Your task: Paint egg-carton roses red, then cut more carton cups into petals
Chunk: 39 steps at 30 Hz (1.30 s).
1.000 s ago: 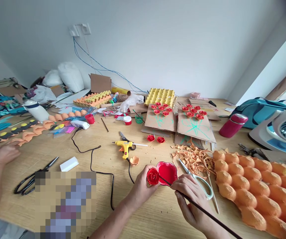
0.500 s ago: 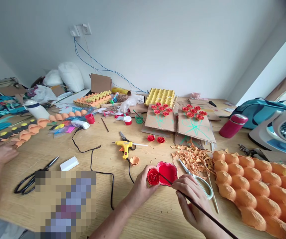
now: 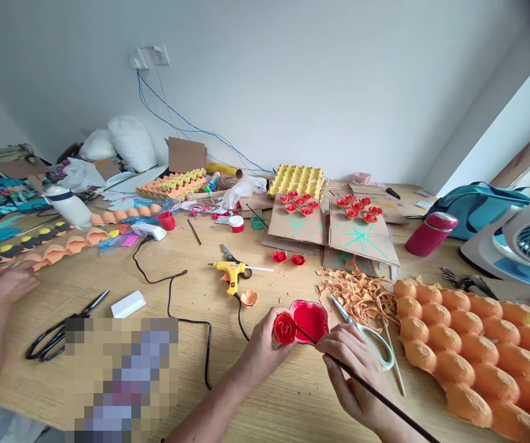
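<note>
My left hand is closed around a small red paper rose, held just above the wooden table. My right hand grips a thin dark brush handle whose tip reaches toward the rose and a red paint dish right behind it. Light-handled scissors lie beside my right hand.
An orange egg tray fills the right. Orange scraps, a yellow glue gun with its black cord, black scissors, cardboard sheets with red roses, a red bottle and a fan surround me. Another person's hand rests far left.
Almost nothing: my right hand and the brush shifted very slightly, and the other person's hand at the left edge moved a little.
</note>
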Available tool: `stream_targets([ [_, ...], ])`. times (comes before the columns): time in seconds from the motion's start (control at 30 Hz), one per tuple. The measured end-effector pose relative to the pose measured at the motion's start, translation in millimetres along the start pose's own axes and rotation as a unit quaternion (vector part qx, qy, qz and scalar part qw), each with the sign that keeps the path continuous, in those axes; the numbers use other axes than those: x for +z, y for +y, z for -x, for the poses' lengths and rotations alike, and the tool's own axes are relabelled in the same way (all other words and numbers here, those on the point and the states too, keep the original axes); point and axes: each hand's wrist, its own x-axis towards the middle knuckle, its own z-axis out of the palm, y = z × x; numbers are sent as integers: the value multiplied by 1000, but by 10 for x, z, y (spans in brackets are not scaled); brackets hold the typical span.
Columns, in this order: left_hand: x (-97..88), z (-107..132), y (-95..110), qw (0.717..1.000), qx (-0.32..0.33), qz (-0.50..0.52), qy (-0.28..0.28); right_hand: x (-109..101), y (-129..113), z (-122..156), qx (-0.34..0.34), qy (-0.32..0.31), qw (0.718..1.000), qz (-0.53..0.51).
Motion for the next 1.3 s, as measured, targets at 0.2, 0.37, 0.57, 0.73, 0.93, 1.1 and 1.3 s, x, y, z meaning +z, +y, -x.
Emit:
stream_targets([
  [0.2, 3, 13, 25, 999, 9, -31, 5, 9, -21, -29, -14, -1, 1000, 5],
  [0.37, 2, 26, 13, 998, 29, -54, -2, -4, -36, -51, -17, -3, 1000, 13],
  [0.57, -4, 31, 0, 997, 26, -70, -26, -17, -35, -41, -17, 11, 1000, 22],
  [0.73, -7, 32, -12, 998, 29, -58, -25, 2, 0, 0, 5, 29, 999, 17],
  [0.93, -3, 24, -43, 998, 27, -48, -4, -11, 6, 10, 5, 27, 1000, 14],
  [1.1, -1, 11, -45, 999, 19, -27, 2, -15, -10, 1, 8, 32, 999, 4],
  [1.3, -3, 6, -66, 1000, 17, -16, 15, -37, -31, -29, 13, 45, 999, -12],
])
